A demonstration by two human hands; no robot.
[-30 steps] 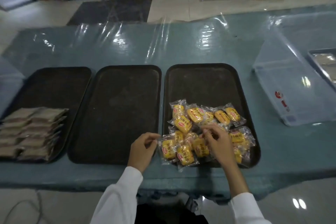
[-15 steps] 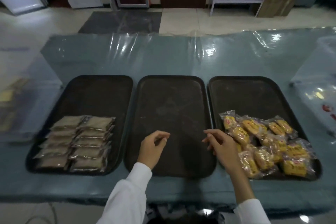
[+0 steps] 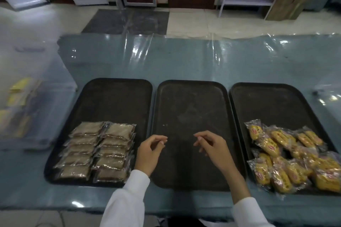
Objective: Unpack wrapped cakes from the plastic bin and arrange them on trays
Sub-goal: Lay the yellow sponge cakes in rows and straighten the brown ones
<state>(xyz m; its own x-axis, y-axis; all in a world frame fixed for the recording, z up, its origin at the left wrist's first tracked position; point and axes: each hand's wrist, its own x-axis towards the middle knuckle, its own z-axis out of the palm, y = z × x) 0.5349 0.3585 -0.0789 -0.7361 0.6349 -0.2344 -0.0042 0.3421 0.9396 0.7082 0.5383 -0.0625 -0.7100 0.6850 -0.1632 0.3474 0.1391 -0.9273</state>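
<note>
Yellow cakes [image 3: 287,160], brown cakes [image 3: 97,149], black trays [image 3: 190,97].

Both hands, left [image 3: 148,155] & right [image 3: 212,150], moved off yellow cakes [image 3: 287,158] to over middle tray [image 3: 191,101].

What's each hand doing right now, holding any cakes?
Left hand: open, fingers loosely curled, holding nothing, over the middle tray.
Right hand: open, loosely curled, holding nothing, over the same tray.
</note>
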